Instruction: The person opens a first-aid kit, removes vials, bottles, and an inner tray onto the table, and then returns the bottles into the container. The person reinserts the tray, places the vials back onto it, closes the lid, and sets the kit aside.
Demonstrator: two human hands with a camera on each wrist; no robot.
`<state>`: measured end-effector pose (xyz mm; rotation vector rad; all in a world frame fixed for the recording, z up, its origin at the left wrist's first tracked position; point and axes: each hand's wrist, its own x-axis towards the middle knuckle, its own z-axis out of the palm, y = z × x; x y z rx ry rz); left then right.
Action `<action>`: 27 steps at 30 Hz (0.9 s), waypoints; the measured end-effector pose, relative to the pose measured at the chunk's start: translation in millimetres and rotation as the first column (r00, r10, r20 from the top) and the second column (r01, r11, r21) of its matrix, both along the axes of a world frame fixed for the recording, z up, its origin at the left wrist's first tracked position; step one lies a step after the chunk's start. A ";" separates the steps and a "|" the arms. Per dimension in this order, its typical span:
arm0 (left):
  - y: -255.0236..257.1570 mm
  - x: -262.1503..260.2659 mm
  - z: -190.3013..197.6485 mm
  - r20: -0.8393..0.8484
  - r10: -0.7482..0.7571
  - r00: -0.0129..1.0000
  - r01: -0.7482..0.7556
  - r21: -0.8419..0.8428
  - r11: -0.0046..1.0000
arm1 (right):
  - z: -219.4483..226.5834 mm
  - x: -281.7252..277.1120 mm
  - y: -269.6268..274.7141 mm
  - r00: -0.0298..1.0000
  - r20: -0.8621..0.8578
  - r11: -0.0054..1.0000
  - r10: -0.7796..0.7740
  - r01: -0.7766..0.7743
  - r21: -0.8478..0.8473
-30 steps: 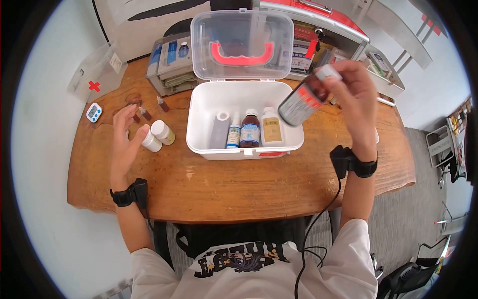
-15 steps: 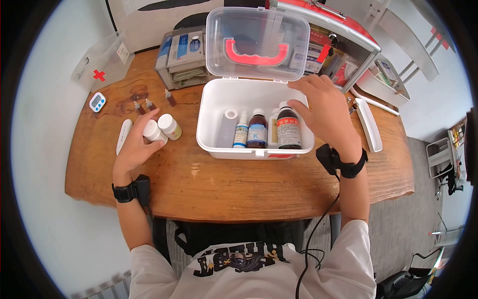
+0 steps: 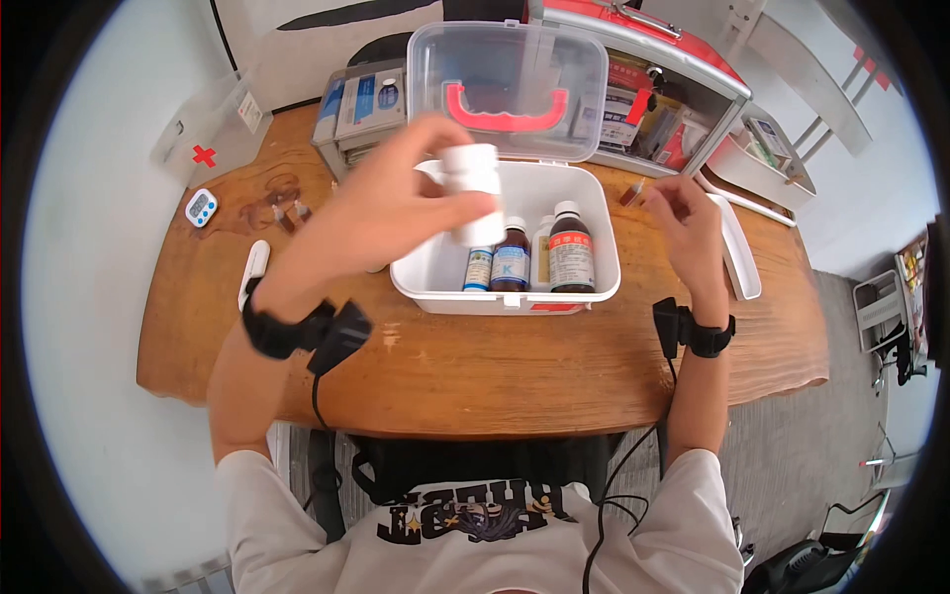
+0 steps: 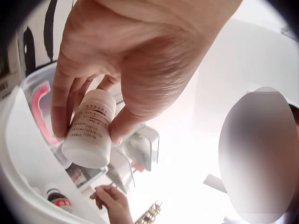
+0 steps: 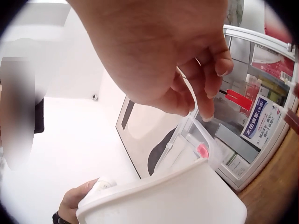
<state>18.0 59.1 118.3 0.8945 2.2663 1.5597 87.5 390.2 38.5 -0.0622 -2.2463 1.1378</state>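
Under left wrist, bottle's point(image 4: 90, 134) printed label.

The open box point(image 3: 505, 287) sits mid-table point(image 3: 475, 366). In it stand three bottles point(image 3: 524, 259) in a row. Left of the box lie a timer point(image 3: 201, 207) and small vials point(image 3: 287, 213); behind it, a case point(image 3: 673, 89); right, a tray point(image 3: 737, 247).

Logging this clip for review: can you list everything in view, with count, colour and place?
white pill bottle: 1, white, held above the box
storage box: 1, white with clear lid and red handle, open, table centre
bottles in box: 4, brown and white, standing in a row
timer: 1, white and blue, table's left
red case: 1, red and metal, open, behind the box
table: 1, wooden
left hand: grips the white pill bottle
right hand: holds nothing, right of the box
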 end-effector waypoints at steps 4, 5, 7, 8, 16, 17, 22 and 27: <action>59.8 -16.2 -18.3 -0.049 -0.104 0.993 0.083 -0.319 0.944 | -4.0 0.7 -2.6 0.997 0.070 0.990 -0.035 0.025 0.138; 68.5 -20.8 -25.8 0.082 -0.146 0.986 0.166 -0.376 0.912 | -4.1 1.1 -3.4 0.997 0.071 0.990 -0.034 0.024 0.138; 72.8 -22.9 -31.0 0.214 -0.181 0.960 0.258 -0.424 0.868 | -5.0 3.0 -4.4 0.996 0.083 0.980 -0.030 0.013 0.198; 70.5 -21.4 -32.5 0.090 -0.222 0.971 0.236 -0.515 0.824 | -4.9 3.8 -4.6 0.996 0.085 0.981 -0.034 0.017 0.193; -44.4 -15.7 -5.1 -0.203 0.093 0.975 -0.150 -0.286 0.947 | -4.7 6.8 20.1 0.992 0.027 0.974 -0.125 0.117 0.192; -69.1 -19.9 -11.2 -0.240 0.180 0.954 -0.234 -0.220 0.947 | -1.8 7.7 21.8 0.993 0.011 0.983 -0.114 0.112 0.149; -152.6 -14.5 -64.9 -0.416 0.297 0.859 -0.448 -0.334 0.829 | -1.9 6.3 25.8 0.996 -0.011 0.993 -0.085 0.085 0.076; -133.1 8.1 -85.7 -0.283 0.286 0.915 -0.355 -0.234 0.905 | -7.1 1.8 20.4 0.996 0.053 0.985 -0.078 0.069 0.156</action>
